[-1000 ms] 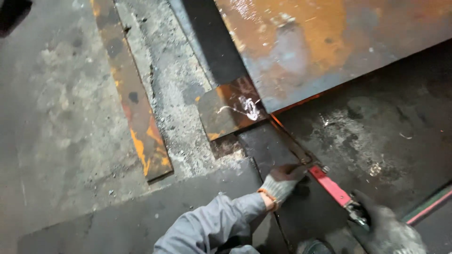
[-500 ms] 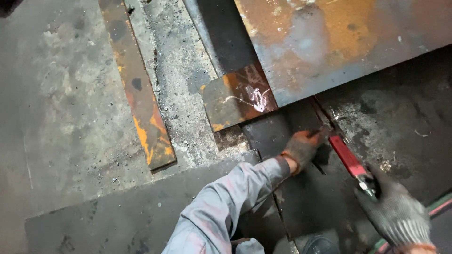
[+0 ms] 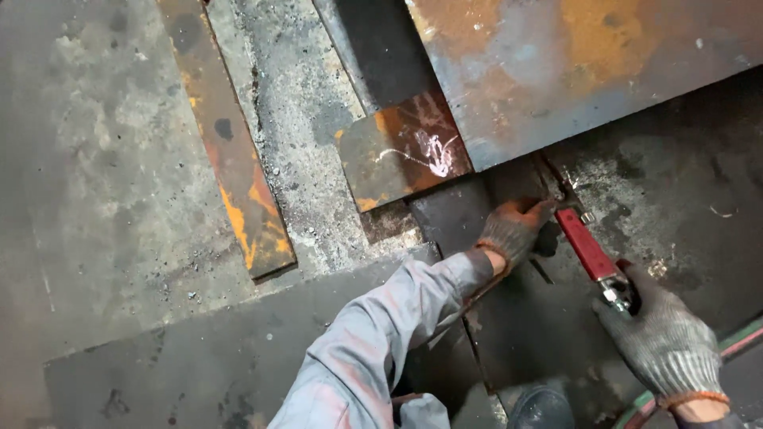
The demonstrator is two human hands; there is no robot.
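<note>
A red, bar-shaped metal cutting torch (image 3: 586,246) lies slanted over dark steel plate on the floor, its tip just below the edge of a large rusty steel sheet (image 3: 572,71). The gloved right hand (image 3: 664,342) is wrapped around its silver rear end. The gloved left hand (image 3: 513,230), fingers curled, presses near the torch's front end. A small rust-brown plate with white chalk marks (image 3: 401,151) lies just beyond, and a long rusty strip (image 3: 226,143) lies well apart to the left.

Seen from one head-worn camera, looking steeply down and close over the left hand (image 3: 513,232) and right hand (image 3: 664,342), onto rusty steel plates (image 3: 556,71) just beyond them.
</note>
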